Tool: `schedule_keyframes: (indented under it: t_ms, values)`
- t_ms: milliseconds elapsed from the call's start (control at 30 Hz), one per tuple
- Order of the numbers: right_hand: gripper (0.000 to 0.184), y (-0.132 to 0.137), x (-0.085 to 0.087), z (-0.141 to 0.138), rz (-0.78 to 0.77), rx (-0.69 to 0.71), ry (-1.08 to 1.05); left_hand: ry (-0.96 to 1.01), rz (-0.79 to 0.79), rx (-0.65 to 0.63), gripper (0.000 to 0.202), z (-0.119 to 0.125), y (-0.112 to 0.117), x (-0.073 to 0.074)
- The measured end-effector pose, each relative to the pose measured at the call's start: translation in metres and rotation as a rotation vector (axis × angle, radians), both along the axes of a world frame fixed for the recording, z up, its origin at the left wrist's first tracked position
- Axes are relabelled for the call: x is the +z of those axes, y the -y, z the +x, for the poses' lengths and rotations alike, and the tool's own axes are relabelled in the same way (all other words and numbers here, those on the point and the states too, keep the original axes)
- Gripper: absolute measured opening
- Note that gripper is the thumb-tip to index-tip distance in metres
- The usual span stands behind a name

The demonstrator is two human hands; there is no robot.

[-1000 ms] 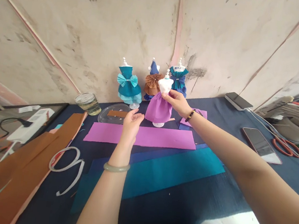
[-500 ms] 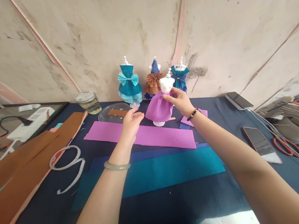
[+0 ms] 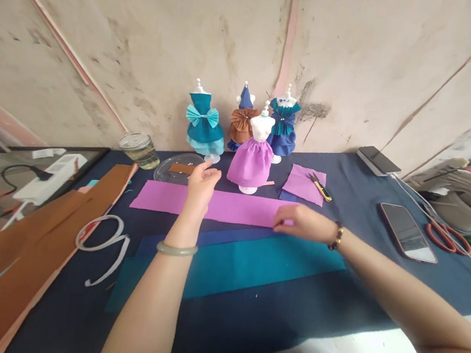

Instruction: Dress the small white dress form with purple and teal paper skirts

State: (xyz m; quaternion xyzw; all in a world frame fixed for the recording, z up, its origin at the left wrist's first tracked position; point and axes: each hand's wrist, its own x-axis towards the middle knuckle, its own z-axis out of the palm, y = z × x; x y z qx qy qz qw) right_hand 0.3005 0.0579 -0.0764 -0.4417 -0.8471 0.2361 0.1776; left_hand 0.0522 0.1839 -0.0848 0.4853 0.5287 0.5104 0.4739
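Mannequins (image 3: 200, 102): four, all upright on the worktop (image 3: 221, 326), three along the wall (image 3: 161, 47), one nearer. Front mannequin (image 3: 261, 127) wears one purple skirt (image 3: 249, 165), white torso bare above it; both hands are clear of it. Purple strip (image 3: 240, 207): one, lying flat crosswise just in front of that stand. Right hand (image 3: 305, 222) is over its right end, fingers curled downward; can't tell if they're pinching the cloth. Left hand (image 3: 200, 189) is over the strip's left half, fingers loosely bent, moderately wide, nothing seen in them.

Nearer the person: one blue strip (image 3: 228, 235), partly under one teal strip (image 3: 246, 265). Right of the front mannequin: one purple square (image 3: 297, 182) with one pair of snips (image 3: 321, 187) on it.

Left side: one clear tray (image 3: 162, 175) with one small brown piece (image 3: 180, 168) in it, one cup (image 3: 139, 150) of yellowish liquid, one white tape (image 3: 119, 265) partly coiled, brown cloth (image 3: 44, 244) in long pieces, overlapping, count unclear.

Far right: one phone (image 3: 409, 232) lying flat, one pair of red-handled scissors (image 3: 447, 237) beside it.
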Motion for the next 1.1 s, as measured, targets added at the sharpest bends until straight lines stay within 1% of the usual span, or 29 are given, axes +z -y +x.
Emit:
schedule_keyframes:
  t_ms: [33,67,133,200,267,333,433,533,633,733,800,867,967,1033,1100]
  values:
    - [0.014,0.007,-0.008,-0.005,0.008,0.048,0.058,-0.003,0.022,0.008,0.052,0.000,-0.002,-0.003]
    - [0.013,0.013,-0.016,-0.010,0.046,0.041,0.096,-0.008,0.049,0.018,0.052,0.000,-0.003,-0.005]
    - [0.018,0.019,-0.028,-0.018,0.101,0.014,0.157,-0.028,0.119,0.052,0.051,0.000,-0.006,-0.009]
    - [0.020,0.021,-0.035,-0.022,0.099,-0.004,0.195,-0.082,0.199,0.103,0.049,0.000,-0.009,-0.011]
    - [0.019,0.022,-0.037,-0.023,0.075,-0.002,0.213,-0.159,0.249,0.133,0.047,0.000,-0.010,-0.012]
    - [0.015,0.023,-0.038,-0.023,0.080,0.014,0.218,-0.224,0.263,0.142,0.047,0.000,-0.011,-0.011]
    - [0.013,0.025,-0.038,-0.024,0.154,0.038,0.211,-0.296,0.268,0.146,0.044,-0.004,-0.007,-0.009]
    - [0.016,0.026,-0.039,-0.025,0.237,0.038,0.212,-0.380,0.291,0.133,0.041,-0.013,0.005,-0.010]
    - [0.020,0.024,-0.041,-0.023,0.305,-0.019,0.266,-0.463,0.332,0.096,0.033,-0.023,0.023,-0.015]
    - [0.023,0.019,-0.043,-0.018,0.339,-0.117,0.348,-0.543,0.372,-0.025,0.019,-0.028,0.042,-0.021]
    - [0.024,0.015,-0.046,-0.014,0.331,-0.149,0.367,-0.585,0.391,-0.159,0.018,-0.027,0.053,-0.024]
    - [0.023,0.013,-0.048,-0.011,0.316,-0.147,0.358,-0.609,0.408,-0.317,0.017,-0.023,0.062,-0.027]
    - [0.023,0.013,-0.049,-0.010,0.302,-0.162,0.327,-0.651,0.456,-0.513,0.013,-0.017,0.072,-0.029]
    - [0.024,0.014,-0.048,-0.009,0.299,-0.174,0.306,-0.732,0.501,-0.621,0.018,-0.014,0.077,-0.030]
    - [0.019,0.013,-0.048,-0.009,0.311,-0.158,0.284,-0.820,0.519,-0.700,0.025,-0.014,0.081,-0.030]
